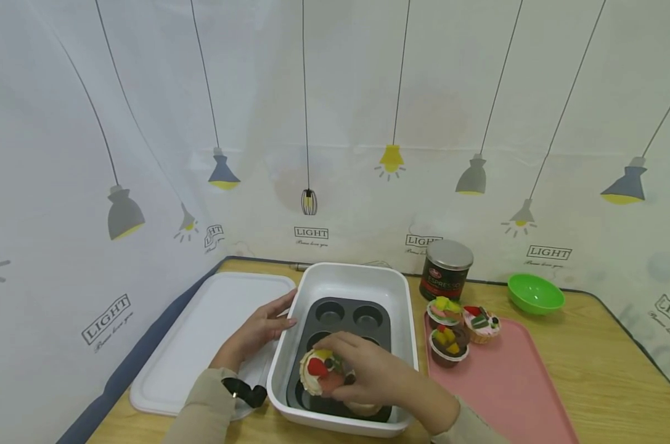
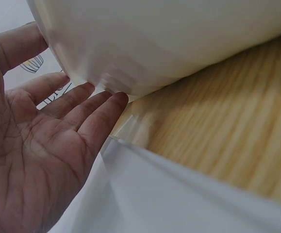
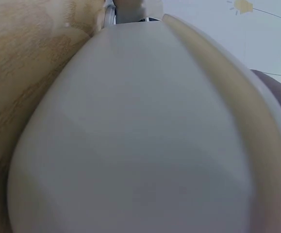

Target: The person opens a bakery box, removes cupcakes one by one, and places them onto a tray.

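My right hand (image 1: 376,373) pinches a cupcake (image 1: 314,370) with cream, red and yellow fruit on top, low over the near left of a dark muffin tin (image 1: 340,333). That tin lies inside a white basin (image 1: 357,282). Partly hidden under the same hand, a pale rounded thing (image 1: 363,408) sits at the tin's near end. With fingers nearly straight, my left hand (image 1: 262,330) touches the basin's outer left side; the left wrist view shows its fingertips (image 2: 121,99) against the basin wall (image 2: 169,39). In the right wrist view, the basin's outer wall (image 3: 130,126) covers nearly everything.
Right of the basin, several fruit-topped cupcakes (image 1: 449,345) stand at the far left corner of a pink tray (image 1: 501,388). Behind them are an espresso tin (image 1: 447,271) and a green bowl (image 1: 534,295). A white tray (image 1: 212,333) lies on the left.
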A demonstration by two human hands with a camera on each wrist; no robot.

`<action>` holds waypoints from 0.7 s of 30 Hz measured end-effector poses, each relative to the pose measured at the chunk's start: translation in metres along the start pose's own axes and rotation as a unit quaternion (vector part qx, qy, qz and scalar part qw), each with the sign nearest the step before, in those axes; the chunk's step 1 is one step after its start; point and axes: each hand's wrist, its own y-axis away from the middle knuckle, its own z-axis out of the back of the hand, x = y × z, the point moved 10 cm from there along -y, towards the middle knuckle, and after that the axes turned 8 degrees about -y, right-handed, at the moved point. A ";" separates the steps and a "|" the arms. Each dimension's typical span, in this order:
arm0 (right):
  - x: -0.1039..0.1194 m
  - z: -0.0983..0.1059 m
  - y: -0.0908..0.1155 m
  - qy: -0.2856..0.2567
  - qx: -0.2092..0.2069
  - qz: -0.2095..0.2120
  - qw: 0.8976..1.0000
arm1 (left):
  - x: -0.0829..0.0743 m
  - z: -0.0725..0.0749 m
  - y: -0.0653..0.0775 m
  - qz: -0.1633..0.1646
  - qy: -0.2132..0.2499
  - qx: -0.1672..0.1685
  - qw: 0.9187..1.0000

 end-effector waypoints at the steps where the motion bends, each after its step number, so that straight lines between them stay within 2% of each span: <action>1: 0.000 0.000 0.000 0.001 0.001 0.000 1.000 | 0.000 0.000 0.000 0.000 -0.003 0.000 1.000; 10: -0.005 0.006 0.004 0.012 -0.004 -0.003 1.000 | 0.002 -0.002 -0.002 -0.001 -0.013 0.002 1.000; 19: -0.016 0.041 0.023 -0.005 -0.042 -0.041 0.998 | -0.002 -0.002 0.000 -0.008 0.007 0.002 1.000; 21: -0.017 0.051 0.028 -0.012 -0.054 -0.033 0.998 | -0.002 -0.002 0.000 -0.011 0.006 0.003 1.000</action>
